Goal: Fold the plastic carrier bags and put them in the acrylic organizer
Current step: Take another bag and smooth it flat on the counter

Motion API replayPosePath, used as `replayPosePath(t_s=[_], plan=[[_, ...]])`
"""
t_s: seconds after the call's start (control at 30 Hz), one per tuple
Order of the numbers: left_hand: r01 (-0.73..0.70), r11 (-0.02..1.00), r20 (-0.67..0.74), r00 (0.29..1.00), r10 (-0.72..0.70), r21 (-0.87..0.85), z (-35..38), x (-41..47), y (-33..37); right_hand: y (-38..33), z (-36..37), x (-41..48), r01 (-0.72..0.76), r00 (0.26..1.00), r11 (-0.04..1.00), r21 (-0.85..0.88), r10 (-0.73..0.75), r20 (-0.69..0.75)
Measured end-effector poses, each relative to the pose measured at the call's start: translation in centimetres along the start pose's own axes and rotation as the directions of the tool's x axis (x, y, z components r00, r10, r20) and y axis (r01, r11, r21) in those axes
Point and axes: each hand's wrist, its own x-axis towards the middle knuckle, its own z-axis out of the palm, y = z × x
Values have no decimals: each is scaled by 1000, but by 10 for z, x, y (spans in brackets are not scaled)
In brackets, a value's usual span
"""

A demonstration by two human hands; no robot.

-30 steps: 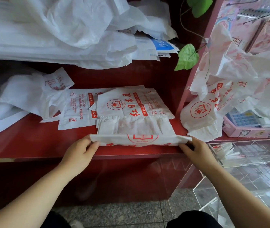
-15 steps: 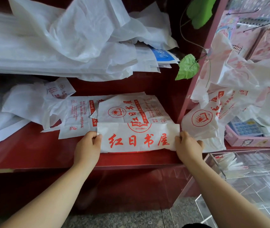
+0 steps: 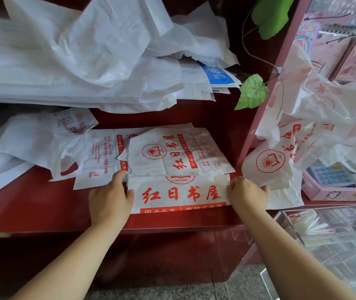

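A white carrier bag [image 3: 179, 193] with red characters lies folded on the red shelf [image 3: 42, 208], its flap turned over away from me. My left hand [image 3: 110, 195] pinches the flap's left edge, index finger reaching to its top corner. At the flap's right edge, my right hand [image 3: 246, 193] grips with curled fingers. The clear acrylic organizer [image 3: 335, 241] stands low on the right, with folded white bags [image 3: 309, 224] in its near-left compartment.
Another printed bag [image 3: 181, 150] lies flat just behind the folded one, and more [image 3: 101, 154] lie to the left. Crumpled printed bags [image 3: 270, 165] hang at the right over a pink box [image 3: 335, 191]. White sheets [image 3: 86, 61] pile on the upper shelf. A green leaf [image 3: 253, 92] dangles nearby.
Both hands lifted the bag's near edge and carried it away from me, folding it over. The flap now lies flat with its red characters facing up.
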Motion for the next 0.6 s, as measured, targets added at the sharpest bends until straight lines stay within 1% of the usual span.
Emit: replayPosePath(t_s=[0.03, 0.07, 0.1, 0.13, 0.17, 0.2, 0.23, 0.27, 0.33, 0.4, 0.47, 0.6], plan=[[-50, 999, -53, 997, 51, 4, 1, 0, -1, 0, -2, 4, -2, 1000, 1000, 10, 2, 19], [-165, 986, -142, 976, 163, -1, 3, -2, 0, 0, -4, 8, 1, 999, 1000, 12, -1, 37], [-320, 947, -233, 920, 315, 15, 7, -4, 3, -2, -6, 11, 6, 998, 1000, 7, -6, 55], [-479, 877, -234, 848, 476, 50, 7, -7, 9, -3, -6, 14, 13, 998, 1000, 4, -13, 69], [-608, 790, -153, 775, 613, 80, 7, -11, 18, -5, -6, 16, 18, 997, 1000, 6, -19, 75], [-670, 738, 12, 741, 671, 76, 6, -14, 30, -7, -5, 17, 22, 997, 1000, 11, -22, 76], [-688, 723, 161, 722, 673, 64, 5, -17, 41, -8, -4, 18, 25, 997, 1000, 16, -26, 70], [-673, 738, 264, 723, 638, 59, 6, -19, 48, -9, -3, 18, 26, 998, 999, 23, -28, 61], [-595, 799, 388, 759, 522, 88, 18, -13, 50, -10, -4, 18, 19, 999, 998, 59, -21, 40], [-526, 841, 438, 791, 428, 128, 23, -5, 52, -10, -6, 16, -15, 999, 990, 137, 10, 43], [-482, 865, 453, 808, 377, 138, 24, 2, 50, -10, -6, 15, -61, 997, 974, 220, 48, 62], [-470, 871, 502, 793, 346, 141, 25, 10, 49, -10, -1, 14, -107, 994, 949, 297, 94, 57]])
